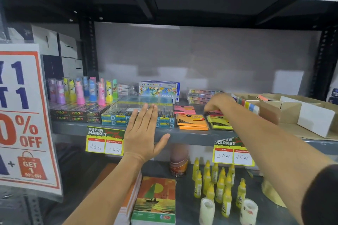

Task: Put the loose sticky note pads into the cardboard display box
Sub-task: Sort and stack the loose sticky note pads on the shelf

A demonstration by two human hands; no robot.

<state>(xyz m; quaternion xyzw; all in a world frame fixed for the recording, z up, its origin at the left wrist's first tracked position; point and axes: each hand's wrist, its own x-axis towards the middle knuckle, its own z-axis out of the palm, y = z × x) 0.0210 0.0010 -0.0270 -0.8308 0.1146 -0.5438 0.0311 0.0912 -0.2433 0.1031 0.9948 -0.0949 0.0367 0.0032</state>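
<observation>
Loose sticky note pads lie on the grey shelf (182, 136): an orange stack (192, 121), a pink stack (183, 109) behind it, and a yellow stack (219, 122) to the right. A cardboard display box (292, 113) with dividers stands at the shelf's right end. My right hand (218, 103) reaches over the yellow stack, fingers curled down onto a pink pad behind it; whether it grips the pad I cannot tell. My left hand (144, 133) hovers flat and open before the shelf edge, holding nothing.
Blue pen boxes (137, 113), neon boxes (76, 115) and colourful tubes (82, 91) fill the shelf's left half. Oil pastel boxes (158, 89) stand at the back. Below are glue bottles (219, 184), tape rolls (206, 210) and notebooks (155, 201). A sale poster (23, 115) hangs at the left.
</observation>
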